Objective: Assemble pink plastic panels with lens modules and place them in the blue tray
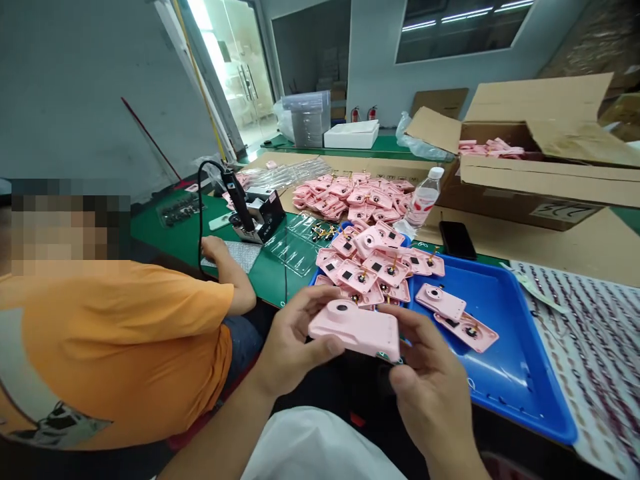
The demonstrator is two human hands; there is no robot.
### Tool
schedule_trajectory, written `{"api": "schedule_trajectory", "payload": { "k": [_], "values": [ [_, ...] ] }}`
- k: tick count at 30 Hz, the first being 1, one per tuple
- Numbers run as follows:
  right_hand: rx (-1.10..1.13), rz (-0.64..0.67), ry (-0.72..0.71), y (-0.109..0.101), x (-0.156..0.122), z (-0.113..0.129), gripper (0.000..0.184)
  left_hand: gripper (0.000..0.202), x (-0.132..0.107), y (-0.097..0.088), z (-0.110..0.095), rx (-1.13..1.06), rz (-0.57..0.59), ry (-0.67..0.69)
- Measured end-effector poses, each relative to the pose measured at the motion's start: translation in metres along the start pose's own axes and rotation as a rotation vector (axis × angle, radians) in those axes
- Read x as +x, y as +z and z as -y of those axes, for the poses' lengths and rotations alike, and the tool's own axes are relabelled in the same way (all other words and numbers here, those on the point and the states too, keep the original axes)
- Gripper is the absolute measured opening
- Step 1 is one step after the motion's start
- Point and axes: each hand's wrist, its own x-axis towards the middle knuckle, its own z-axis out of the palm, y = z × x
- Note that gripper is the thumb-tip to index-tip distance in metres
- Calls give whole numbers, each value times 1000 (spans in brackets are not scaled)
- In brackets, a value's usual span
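Note:
A pink toy-camera casing [357,328] with a round lens ring is held up in front of me, tilted slightly down to the right. My left hand [295,340] grips its left end, thumb along the lower edge. At the opposite end, my right hand [433,373] has its fingers behind the casing and its thumb near the lower corner, where a bit of green board shows. Just beyond lies a heap of open pink casing halves [360,275] with small lens modules and ribbons. Two more pink pieces [441,301] lie in the blue tray [500,360].
A person in an orange shirt [125,333] sits close on my left. Behind the heap stand a water bottle [424,200], a black phone [457,240] and a cardboard box [525,190]. A black tool in its stand [255,213] is further left. Sheets of small parts [590,333] lie right.

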Motion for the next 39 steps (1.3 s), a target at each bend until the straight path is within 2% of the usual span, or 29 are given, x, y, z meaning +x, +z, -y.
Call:
{"api": "schedule_trajectory", "payload": {
  "k": [3, 6, 17, 21, 24, 27, 30, 32, 34, 36, 39],
  "values": [
    [3, 84, 16, 19, 4, 9, 57, 57, -3, -14, -4, 42, -91, 37],
    [12, 106, 22, 30, 4, 12, 53, 58, -8, -25, -7, 65, -121, 39],
    [-15, 95, -44, 39, 3, 11, 59, 57, -15, -35, -7, 0, -102, 72],
    [-59, 117, -115, 35, 2, 7, 64, 59, -16, -39, -3, -33, -47, 57],
    [-90, 135, -192, 32, 1, 6, 69, 73, -15, -44, 4, -8, 38, 53],
    [-168, 223, -256, 27, 4, 5, 78, 90, -14, -48, 14, 149, 173, 81],
    [-270, 283, -236, 18, 8, -2, 91, 87, -6, -51, 24, 321, 253, 46],
    [-299, 238, -227, 6, 11, -13, 89, 81, 13, -54, 31, 456, 166, -3],
    [-289, 177, -250, -7, 13, -27, 79, 74, 49, -59, 37, 658, 22, -38],
    [-252, 122, -251, -22, 14, -43, 71, 66, 103, -66, 41, 872, -88, -69],
    [-193, 40, -197, -42, 17, -62, 60, 58, 206, -80, 44, 1021, -229, -134]
  ]
}}
